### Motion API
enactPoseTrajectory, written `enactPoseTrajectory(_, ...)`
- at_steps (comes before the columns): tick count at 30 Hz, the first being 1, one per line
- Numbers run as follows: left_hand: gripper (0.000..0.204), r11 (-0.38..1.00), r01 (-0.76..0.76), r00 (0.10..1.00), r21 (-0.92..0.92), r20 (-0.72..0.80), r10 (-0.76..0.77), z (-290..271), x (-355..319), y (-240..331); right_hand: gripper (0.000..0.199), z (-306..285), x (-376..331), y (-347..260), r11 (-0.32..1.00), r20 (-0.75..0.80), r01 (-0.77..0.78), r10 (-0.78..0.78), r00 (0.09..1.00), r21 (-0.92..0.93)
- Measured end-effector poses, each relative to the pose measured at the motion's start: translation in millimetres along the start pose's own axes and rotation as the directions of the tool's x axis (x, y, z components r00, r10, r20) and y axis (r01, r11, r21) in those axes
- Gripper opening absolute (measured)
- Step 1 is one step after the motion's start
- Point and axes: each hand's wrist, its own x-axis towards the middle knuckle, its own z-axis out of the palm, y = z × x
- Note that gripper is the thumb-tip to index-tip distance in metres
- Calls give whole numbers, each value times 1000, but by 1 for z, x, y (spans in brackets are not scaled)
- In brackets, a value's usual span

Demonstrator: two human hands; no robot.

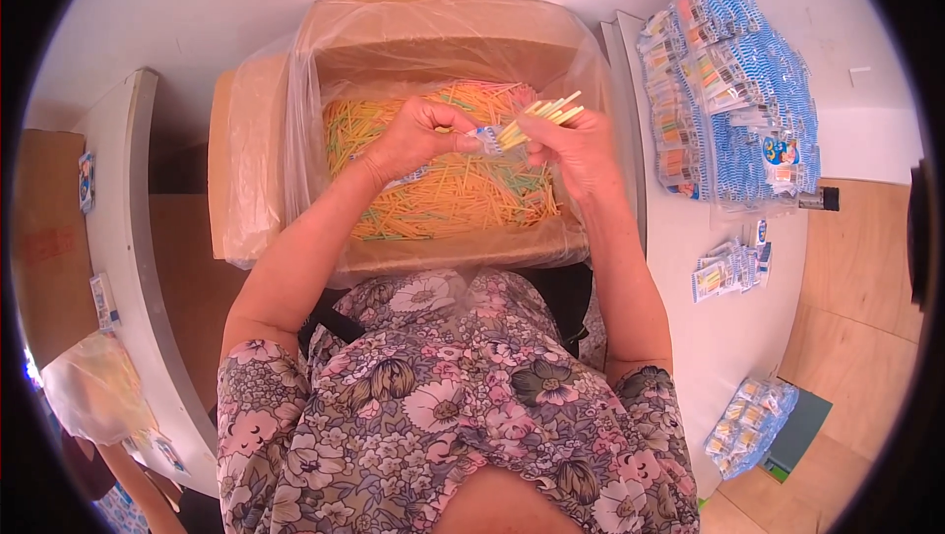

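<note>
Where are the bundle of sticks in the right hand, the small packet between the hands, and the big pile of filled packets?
bundle of sticks (553,111), head view, on the pale ends fanning out above the fingers.
small packet (489,136), head view, on its clear middle.
pile of filled packets (733,91), head view, on the blue-edged packets at the centre.

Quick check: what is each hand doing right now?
Left hand: closed, pinching the small clear packet.
Right hand: closed, holding a bundle of pale sticks at the packet's mouth.

Bright, even light; fisheye-bent, dark-vignetted edges
</note>
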Motion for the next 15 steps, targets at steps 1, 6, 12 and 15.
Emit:
enactPoseTrajectory(1, 16, 1000, -13, 1000, -14, 2, 13, 0, 0, -3, 13, 4, -1, -1, 1000, 2, 0, 0, 1000, -6)
enactPoseTrajectory(6, 15, 994, 10, 1000, -113, -2, -10, 3, -4, -2, 23, 21, -9, -20, 901, 179, 231, -175, 968, -366)
enactPoseTrajectory(12, 16, 981, 3, 1000, -196, -8, -4, 3, -6, -1, 43, 11, -3, -12, 781, 284, 475, -386, 877, -406)
enactPoseTrajectory(15, 16, 978, 5, 1000, -208, -24, -10, 1, -7, 0, 44, 24, -7, 0, 633, 155, 536, -556, 817, -558)
